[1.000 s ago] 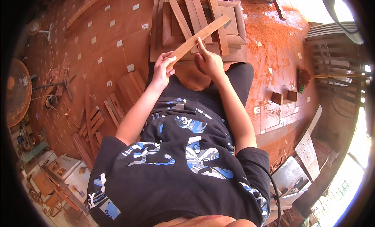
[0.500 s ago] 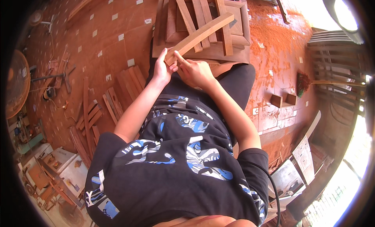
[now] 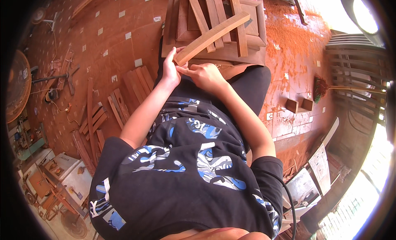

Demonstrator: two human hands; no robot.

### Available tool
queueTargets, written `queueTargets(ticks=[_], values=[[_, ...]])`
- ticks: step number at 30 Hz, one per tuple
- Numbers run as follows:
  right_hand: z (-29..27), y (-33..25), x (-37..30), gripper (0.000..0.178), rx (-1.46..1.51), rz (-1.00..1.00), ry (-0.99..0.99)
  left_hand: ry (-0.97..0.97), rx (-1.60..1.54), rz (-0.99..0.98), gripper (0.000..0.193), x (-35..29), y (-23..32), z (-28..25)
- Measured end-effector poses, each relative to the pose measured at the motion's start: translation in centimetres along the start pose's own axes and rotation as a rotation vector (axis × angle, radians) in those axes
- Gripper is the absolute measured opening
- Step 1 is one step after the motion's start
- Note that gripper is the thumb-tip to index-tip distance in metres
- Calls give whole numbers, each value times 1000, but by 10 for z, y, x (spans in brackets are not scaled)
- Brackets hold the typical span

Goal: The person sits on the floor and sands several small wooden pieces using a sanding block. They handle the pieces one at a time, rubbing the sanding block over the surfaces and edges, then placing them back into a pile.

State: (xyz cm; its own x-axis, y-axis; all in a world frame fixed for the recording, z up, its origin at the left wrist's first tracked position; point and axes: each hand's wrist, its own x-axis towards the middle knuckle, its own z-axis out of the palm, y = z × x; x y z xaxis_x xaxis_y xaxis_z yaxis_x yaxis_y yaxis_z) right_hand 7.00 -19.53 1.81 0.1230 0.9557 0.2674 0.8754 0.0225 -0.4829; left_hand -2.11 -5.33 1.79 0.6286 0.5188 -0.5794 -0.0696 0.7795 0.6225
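Observation:
My left hand (image 3: pixel 170 71) is closed round the near end of a square wooden bar (image 3: pixel 212 38). The bar slants up to the right, its far part lying across several wooden strips (image 3: pixel 200 23). Those strips rest on a brown panelled wooden piece (image 3: pixel 255 50) in front of my knees. Beside the bar's near end is my right hand (image 3: pixel 208 78), its index finger stretched toward the left palm and the other fingers curled under. Nothing shows in the right hand, though its thumb and inner fingers are hidden.
Stacked boards (image 3: pixel 138 85) and loose wood pieces (image 3: pixel 95 120) lie on the floor at left, near a round fan (image 3: pixel 18 87). Orange sawdust (image 3: pixel 284 31) covers the floor at right, with a small open wooden box (image 3: pixel 299 106) and a broom (image 3: pixel 321 88).
The bar's near end has turned slightly and lowered in my left hand. My right index finger has moved from the bar's top face down to just below its end.

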Motion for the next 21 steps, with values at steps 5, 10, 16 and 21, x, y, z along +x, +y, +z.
queueTargets(ticks=[5,10,16,21], values=[[2,3,-5,51,40,39,-73,-38,24,-61,43,4,-2,-11],[-16,14,-4,42,169,178,-16,-161,-104,-161,44,12,0,-24],[-31,37,-16,30,310,485,140,-46,-71,-139,47,7,3,-14],[-27,47,-17,36,475,596,366,-5,-3,-158,41,9,4,-12]])
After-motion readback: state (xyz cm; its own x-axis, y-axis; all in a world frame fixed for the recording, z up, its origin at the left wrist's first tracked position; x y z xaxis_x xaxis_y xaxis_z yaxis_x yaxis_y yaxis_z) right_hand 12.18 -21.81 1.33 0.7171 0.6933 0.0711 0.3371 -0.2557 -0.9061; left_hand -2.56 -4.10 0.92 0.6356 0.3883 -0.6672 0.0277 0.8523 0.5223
